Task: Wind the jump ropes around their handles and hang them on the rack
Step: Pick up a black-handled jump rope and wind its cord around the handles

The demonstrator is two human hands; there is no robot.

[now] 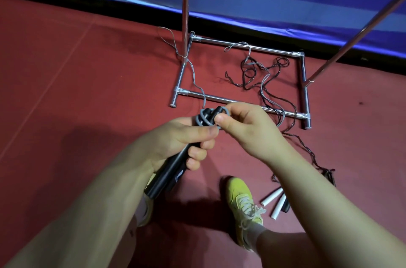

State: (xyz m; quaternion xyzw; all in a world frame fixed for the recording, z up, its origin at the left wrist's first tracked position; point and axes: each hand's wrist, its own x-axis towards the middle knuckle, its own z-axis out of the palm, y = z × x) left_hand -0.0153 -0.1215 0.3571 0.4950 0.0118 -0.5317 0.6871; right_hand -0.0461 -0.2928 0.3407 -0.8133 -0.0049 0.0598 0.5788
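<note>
Two black jump-rope handles (169, 171) sit gripped in the left hand (182, 138), while the right hand (246, 127) pinches a grey rope (203, 117) coiled at their tops, above the metal rack (237, 100) base on red floor (77, 83).

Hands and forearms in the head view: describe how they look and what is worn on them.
The left hand and right hand are bare: no gloves, rings, watch or bands show. Both forearms are uncovered to the frame edge, with no sleeve in view. Fingernails are short and unpainted.
</note>
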